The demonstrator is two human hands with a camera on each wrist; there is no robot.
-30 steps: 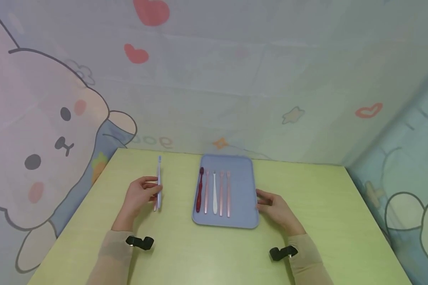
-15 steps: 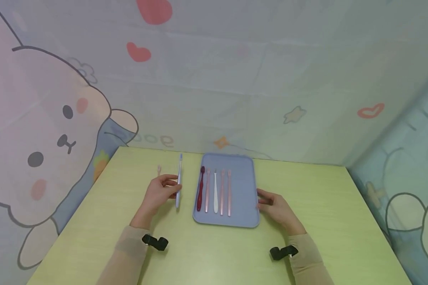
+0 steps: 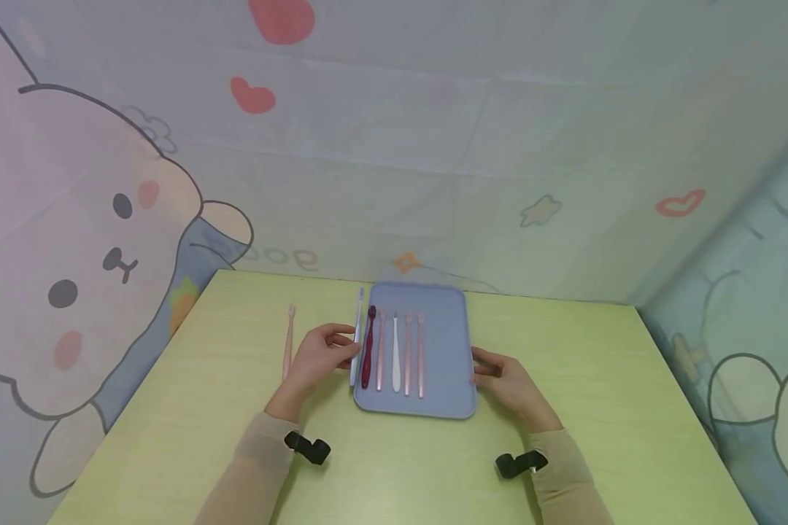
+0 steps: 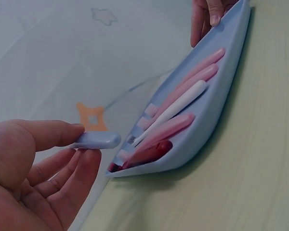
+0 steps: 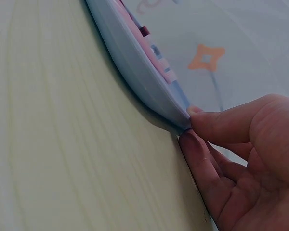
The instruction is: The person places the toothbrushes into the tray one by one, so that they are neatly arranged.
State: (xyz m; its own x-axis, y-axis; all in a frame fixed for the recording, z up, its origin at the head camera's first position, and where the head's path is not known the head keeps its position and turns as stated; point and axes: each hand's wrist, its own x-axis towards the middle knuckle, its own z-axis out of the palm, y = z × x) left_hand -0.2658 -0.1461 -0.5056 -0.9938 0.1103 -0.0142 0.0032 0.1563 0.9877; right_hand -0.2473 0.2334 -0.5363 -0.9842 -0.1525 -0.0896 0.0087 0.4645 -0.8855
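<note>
Pink toothbrush [image 3: 288, 341] lies alone on the table [image 3: 171, 408]; left hand [image 3: 318, 356] pinches a lilac toothbrush [image 3: 355, 335] beside the tray [image 3: 446, 350], whose edge the right hand [image 3: 508, 385] pinches.

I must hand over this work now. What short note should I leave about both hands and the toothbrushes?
Left hand pinches a pale blue toothbrush, held at the tray's left edge, not yet laid in.
Right hand pinches the tray's right rim.
Done: five toothbrushes lie side by side in the tray, dark red one leftmost.
Left: probably the blue one, then the pink toothbrush lying on the table.
</note>
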